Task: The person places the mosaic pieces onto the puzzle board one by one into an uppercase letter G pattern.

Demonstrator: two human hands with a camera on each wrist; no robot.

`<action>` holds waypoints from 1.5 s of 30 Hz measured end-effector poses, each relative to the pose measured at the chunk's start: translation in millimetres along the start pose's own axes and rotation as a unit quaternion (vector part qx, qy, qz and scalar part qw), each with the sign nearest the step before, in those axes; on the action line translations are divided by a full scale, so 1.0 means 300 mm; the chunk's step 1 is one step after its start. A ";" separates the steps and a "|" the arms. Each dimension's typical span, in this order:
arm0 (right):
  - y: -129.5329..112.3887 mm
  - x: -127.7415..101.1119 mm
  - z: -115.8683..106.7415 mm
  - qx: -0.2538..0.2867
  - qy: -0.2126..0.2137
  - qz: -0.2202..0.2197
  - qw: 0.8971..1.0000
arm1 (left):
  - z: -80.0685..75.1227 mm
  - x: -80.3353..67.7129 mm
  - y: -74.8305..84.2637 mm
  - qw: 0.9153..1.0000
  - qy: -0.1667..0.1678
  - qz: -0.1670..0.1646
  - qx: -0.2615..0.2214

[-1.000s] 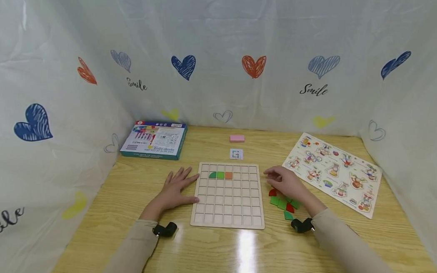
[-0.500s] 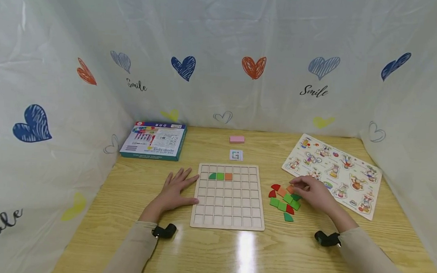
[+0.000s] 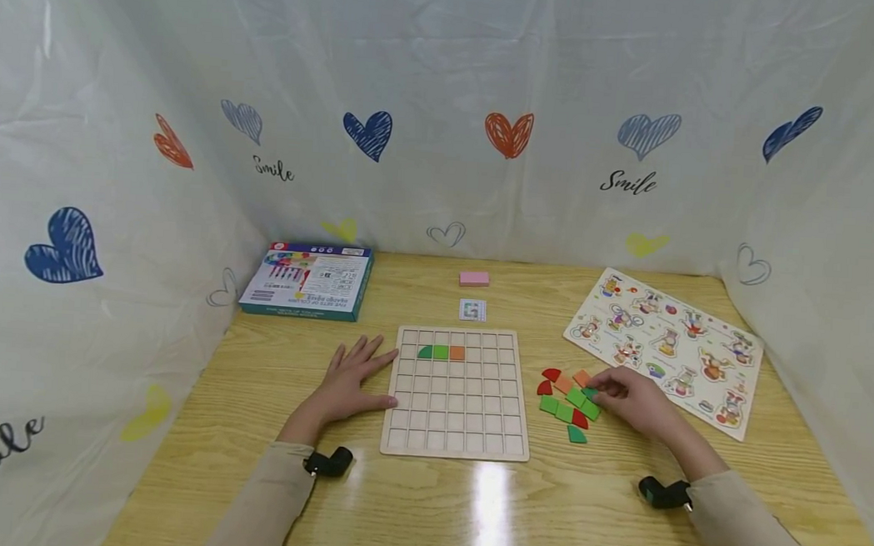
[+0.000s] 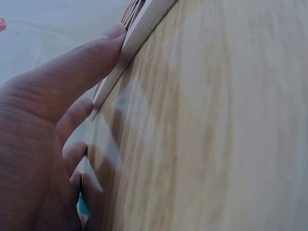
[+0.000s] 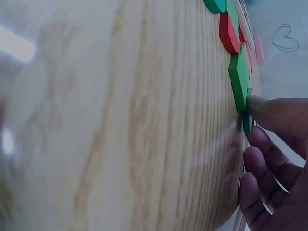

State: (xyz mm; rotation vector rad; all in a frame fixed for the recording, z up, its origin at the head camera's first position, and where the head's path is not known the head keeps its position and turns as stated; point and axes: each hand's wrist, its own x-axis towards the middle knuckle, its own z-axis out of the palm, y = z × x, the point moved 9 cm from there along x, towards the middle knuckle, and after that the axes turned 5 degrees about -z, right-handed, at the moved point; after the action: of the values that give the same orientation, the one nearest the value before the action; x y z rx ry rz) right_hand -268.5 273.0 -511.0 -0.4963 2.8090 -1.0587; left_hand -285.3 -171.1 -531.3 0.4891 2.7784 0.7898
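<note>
My left hand [image 3: 347,386] lies with fingers spread on the table, thumb and index fingertip against the left edge of the wooden grid board [image 3: 445,442]. The left wrist view shows the thumb [image 4: 89,60] at the board's side. In the board's second row sit a dark green quarter-round tile [image 3: 425,352], a light green square tile [image 3: 441,353] and an orange square tile [image 3: 458,354]. Right of the board my right hand [image 3: 635,404] pinches another dark green tile [image 5: 247,121] between thumb and index finger, at the edge of a loose tile group; its shape is partly hidden.
Loose red tiles [image 3: 551,374], light green tiles [image 3: 549,403] and orange tiles [image 3: 563,384] lie beside the board. A picture puzzle board [image 3: 678,321] stands behind the right hand. Farther back are a small patterned card [image 3: 472,309], a pink block [image 3: 474,279] and a flat box [image 3: 308,286].
My right hand has moved from near the board's upper right corner, right and toward me, to the tiles, then slightly past an orange tile to the dark green one. The left hand stays still.
</note>
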 end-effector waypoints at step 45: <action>-0.234 0.279 0.171 0.069 0.010 -0.058 0.996 | 0.004 0.000 -0.006 1.000 -0.001 0.001 0.000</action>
State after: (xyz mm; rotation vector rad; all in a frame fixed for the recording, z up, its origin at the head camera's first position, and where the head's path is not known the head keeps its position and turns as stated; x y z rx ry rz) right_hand -318.1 163.5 -501.6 -0.6435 2.7281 -1.2757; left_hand -285.4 -171.9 -533.2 0.4930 2.7769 0.7912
